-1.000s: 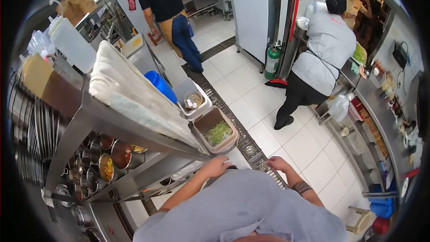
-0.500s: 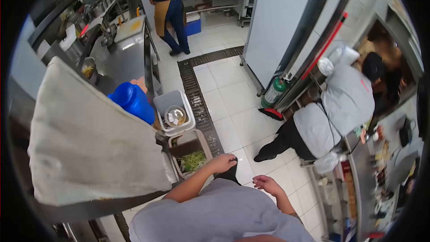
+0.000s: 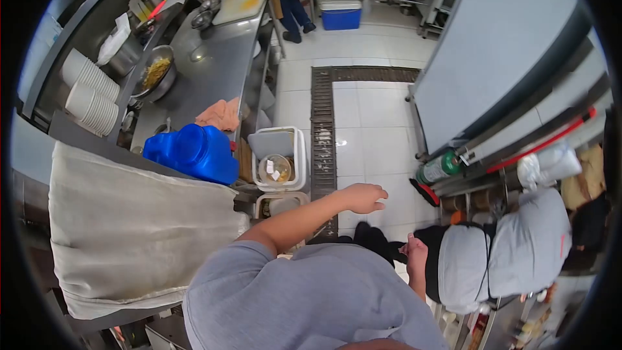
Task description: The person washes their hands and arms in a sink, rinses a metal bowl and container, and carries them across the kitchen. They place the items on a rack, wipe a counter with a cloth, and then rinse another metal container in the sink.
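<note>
My left hand (image 3: 364, 198) is stretched forward over the tiled floor, fingers extended and loosely bent, with nothing in it. Below its forearm stands a bin (image 3: 282, 203), mostly hidden by the arm. Close by is a white tub (image 3: 299, 159) with a clear round container (image 3: 275, 170) inside. My right hand (image 3: 414, 249) hangs lower, near a co-worker's dark trousers. Its fingers are curled in, and no object shows in them.
A blue jug (image 3: 191, 152) stands at the left beside a cloth-covered surface (image 3: 136, 230). A steel counter (image 3: 217, 65) holds a metal bowl (image 3: 159, 81) of food. A co-worker in grey (image 3: 528, 246) bends at the right, near a green cylinder (image 3: 438, 167). A drain grate (image 3: 322, 129) runs along the floor.
My view has moved forward and turned to the right. My left hand has swung forward, away from a dark thing behind it; my right hand has curled. The grey-clad co-worker now appears closer.
</note>
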### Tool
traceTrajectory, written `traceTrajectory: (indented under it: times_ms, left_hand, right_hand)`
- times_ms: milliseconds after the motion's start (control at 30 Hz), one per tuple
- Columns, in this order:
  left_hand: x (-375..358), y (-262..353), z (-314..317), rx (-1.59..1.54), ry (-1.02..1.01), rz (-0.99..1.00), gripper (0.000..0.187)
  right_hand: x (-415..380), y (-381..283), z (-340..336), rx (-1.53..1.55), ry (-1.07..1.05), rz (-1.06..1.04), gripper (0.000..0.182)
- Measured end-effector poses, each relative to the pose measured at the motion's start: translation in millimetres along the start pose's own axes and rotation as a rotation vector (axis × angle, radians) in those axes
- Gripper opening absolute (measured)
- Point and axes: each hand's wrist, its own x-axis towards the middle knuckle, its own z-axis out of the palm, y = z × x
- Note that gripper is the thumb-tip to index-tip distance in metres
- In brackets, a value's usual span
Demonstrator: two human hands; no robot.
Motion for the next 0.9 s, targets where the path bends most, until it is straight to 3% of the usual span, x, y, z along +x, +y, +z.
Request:
traceTrajectory:
  times_ms: [200, 300, 367, 400, 467, 667, 733, 767, 833, 900]
  left_hand:
    - [11, -77, -52, -0.02, -0.008, -0.192, 0.044]
    - [1, -140, -72, -0.022, 0.133, -0.319, 0.043]
    - [-18, -160, -86, -0.03, 0.439, -0.474, 0.043]
    - [-26, -180, -93, -0.02, 0.45, -0.497, 0.043]
    - [-38, -212, -116, 0.081, 0.957, -0.648, 0.046]
    - [-103, -284, -199, 0.086, 1.665, -1.113, 0.065]
    - [-126, -331, -201, 0.104, 1.805, -1.366, 0.07]
    - [-136, -345, -207, 0.086, 1.822, -1.377, 0.07]
    - [-154, -377, -219, 0.231, 1.796, -1.775, 0.075]
    - [-178, -423, -228, 0.111, 1.742, -1.872, 0.076]
  right_hand:
    - [122, -48, 31, -0.205, -0.176, 0.172, 0.028]
    - [203, -76, 53, -0.275, -0.287, 0.192, 0.022]
    - [252, -102, 69, -0.31, -0.366, 0.217, 0.022]
    - [278, -121, 81, -0.353, -0.418, 0.202, 0.023]
    - [331, -155, 111, -0.458, -0.509, 0.136, 0.025]
    - [456, -272, 232, -0.819, -0.743, -0.167, 0.027]
    - [476, -301, 282, -0.836, -0.784, -0.213, 0.027]
    - [481, -312, 306, -0.827, -0.811, -0.202, 0.026]
    - [493, -323, 352, -0.864, -0.864, -0.195, 0.027]
    - [511, -316, 392, -0.933, -0.901, -0.211, 0.026]
